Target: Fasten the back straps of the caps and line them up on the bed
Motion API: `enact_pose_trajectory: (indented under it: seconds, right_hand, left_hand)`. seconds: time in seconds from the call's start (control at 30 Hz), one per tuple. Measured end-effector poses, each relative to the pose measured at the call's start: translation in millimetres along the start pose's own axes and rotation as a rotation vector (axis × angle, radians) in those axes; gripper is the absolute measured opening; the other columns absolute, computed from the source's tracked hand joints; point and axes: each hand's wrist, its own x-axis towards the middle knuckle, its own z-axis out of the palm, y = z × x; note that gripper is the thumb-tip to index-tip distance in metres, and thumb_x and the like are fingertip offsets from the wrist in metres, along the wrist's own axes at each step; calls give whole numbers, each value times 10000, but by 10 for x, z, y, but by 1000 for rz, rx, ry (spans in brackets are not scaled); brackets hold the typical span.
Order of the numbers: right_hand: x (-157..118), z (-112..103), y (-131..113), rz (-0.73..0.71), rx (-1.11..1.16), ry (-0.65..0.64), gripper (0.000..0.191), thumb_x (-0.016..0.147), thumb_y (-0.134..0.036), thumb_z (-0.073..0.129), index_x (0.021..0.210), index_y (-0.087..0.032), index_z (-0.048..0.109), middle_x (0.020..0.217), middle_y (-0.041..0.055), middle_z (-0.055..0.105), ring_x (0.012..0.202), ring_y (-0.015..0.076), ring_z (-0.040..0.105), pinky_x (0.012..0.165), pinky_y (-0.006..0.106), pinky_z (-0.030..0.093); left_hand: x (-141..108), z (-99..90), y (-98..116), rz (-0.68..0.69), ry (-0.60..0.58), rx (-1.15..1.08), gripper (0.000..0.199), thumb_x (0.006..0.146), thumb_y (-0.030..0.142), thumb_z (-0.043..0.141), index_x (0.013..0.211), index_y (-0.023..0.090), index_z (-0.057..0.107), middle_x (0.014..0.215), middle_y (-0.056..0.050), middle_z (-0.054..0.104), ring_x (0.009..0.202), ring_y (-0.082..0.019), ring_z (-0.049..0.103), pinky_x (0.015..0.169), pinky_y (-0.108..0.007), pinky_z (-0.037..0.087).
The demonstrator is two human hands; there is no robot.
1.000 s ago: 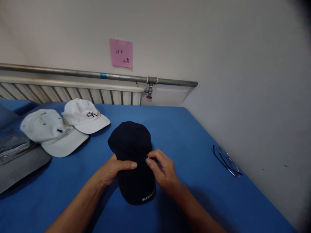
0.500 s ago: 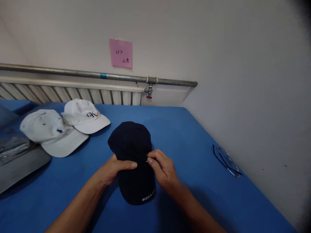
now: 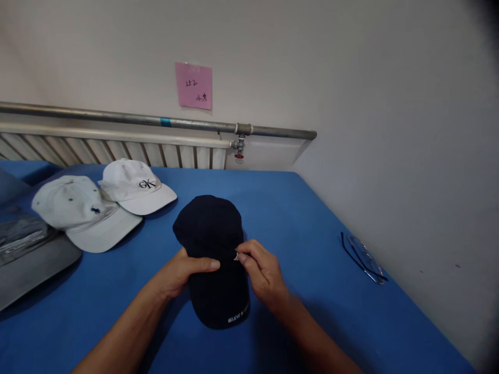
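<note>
A dark navy cap (image 3: 212,223) is held above the blue surface, its brim with white lettering toward me. My left hand (image 3: 187,270) grips the cap's left side, thumb on top and the other fingers hidden underneath. On the cap's right side, my right hand (image 3: 259,267) pinches at the base of the crown, thumb and index finger close together. A small pale emblem (image 3: 236,256) shows beside those fingertips; whether they hold it or the fabric cannot be made out.
Left of the navy cap lie a white cap (image 3: 127,182), a pale cap with a small horse logo (image 3: 78,208) and a grey cap (image 3: 35,259). Glasses (image 3: 366,259) rest at the right edge of the blue surface (image 3: 273,192). A radiator (image 3: 156,153) stands behind.
The thumb of my right hand has shifted slightly right, and more of the pale emblem shows. My left hand and the cap have stayed in place.
</note>
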Motion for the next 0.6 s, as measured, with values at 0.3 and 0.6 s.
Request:
enact_pose_trajectory:
  seconds: [0.3,0.6]
  right_hand:
    - [3,4,2,-2,-7,12,171,913,-167,455,840,-218,601,761,6,604,725,151,577,707,301,459]
    - [6,7,8,-22,-5,18,173,917,-170,466,821,-217,602,744,1,596,708,144,572,702,295,463]
  left_hand:
    - [-2,-2,-8,-2,28,2,427,555,179,863,961,151,736,944,-99,768,854,-262,700,807,-357,542]
    - [-11,3,-12,7,10,-2,418,580,173,849,981,157,732,966,-102,768,869,-269,702,814,-366,543]
